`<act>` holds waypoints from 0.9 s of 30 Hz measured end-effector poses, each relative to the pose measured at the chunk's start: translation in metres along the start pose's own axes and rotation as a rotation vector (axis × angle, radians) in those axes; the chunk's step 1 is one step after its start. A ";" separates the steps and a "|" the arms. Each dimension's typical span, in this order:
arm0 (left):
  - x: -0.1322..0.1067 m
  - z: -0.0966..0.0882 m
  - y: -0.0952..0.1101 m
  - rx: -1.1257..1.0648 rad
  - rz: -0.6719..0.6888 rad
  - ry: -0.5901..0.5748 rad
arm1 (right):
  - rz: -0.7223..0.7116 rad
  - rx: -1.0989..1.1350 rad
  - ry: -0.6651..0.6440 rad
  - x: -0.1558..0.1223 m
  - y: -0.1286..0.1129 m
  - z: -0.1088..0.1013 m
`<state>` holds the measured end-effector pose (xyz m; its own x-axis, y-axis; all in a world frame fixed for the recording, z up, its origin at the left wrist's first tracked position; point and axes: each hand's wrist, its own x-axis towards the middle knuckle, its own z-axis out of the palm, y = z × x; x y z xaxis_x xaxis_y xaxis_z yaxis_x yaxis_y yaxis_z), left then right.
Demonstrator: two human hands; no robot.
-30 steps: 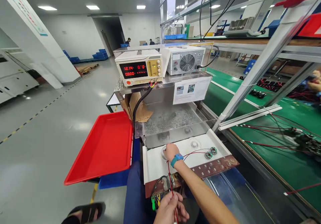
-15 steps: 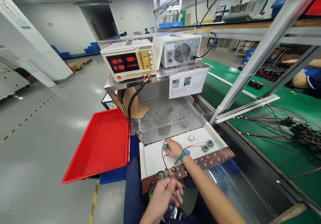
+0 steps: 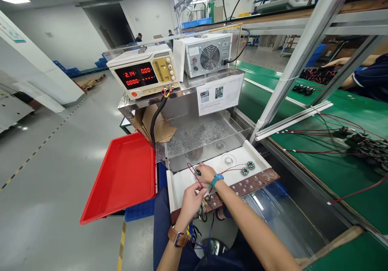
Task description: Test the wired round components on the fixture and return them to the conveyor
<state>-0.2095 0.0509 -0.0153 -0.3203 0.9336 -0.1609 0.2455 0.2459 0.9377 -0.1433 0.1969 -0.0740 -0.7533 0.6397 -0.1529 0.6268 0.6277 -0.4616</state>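
My right hand (image 3: 206, 174), with a teal watch on its wrist, grips a small round motor (image 3: 198, 172) at the left of the white tray (image 3: 182, 186). A red wire (image 3: 191, 168) loops up from the motor. My left hand (image 3: 191, 200) is closed in a pinch on this wire just in front of the right hand. Its fingertips are partly hidden. Two more round motors, one nearer (image 3: 245, 171) and one farther (image 3: 251, 165), lie on the tray's right side, green boards showing, with thin wires running left. A brown strip (image 3: 242, 189) with metal studs edges the tray.
Behind the tray stands a metal stand holding a power supply (image 3: 139, 75) with red digits and a grey fan unit (image 3: 209, 56). A red tray (image 3: 121, 178) is at left. On the green bench (image 3: 315, 174) lie wired parts; a co-worker's arm (image 3: 348, 66) reaches in beyond.
My left hand has moved forward and up to the tray, close beside the right hand. The red wire now loops upward. My right hand stays at the motor; the whole view has shifted.
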 end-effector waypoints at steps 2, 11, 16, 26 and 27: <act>0.002 0.003 -0.007 0.069 0.014 -0.040 | -0.003 0.002 0.007 0.000 0.001 0.002; 0.006 0.007 -0.020 0.090 0.019 -0.035 | -0.007 0.010 0.045 0.000 0.001 0.004; 0.009 0.009 -0.023 0.101 0.012 -0.044 | -0.011 -0.001 0.033 -0.001 -0.001 0.001; 0.010 0.010 -0.023 0.103 0.002 -0.033 | 0.004 0.003 0.026 -0.001 -0.004 0.002; 0.010 0.010 -0.023 0.103 -0.002 -0.032 | 0.001 0.003 0.028 -0.001 -0.004 0.002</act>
<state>-0.2094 0.0570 -0.0411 -0.2914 0.9406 -0.1741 0.3383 0.2716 0.9010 -0.1454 0.1929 -0.0737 -0.7466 0.6527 -0.1290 0.6271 0.6256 -0.4641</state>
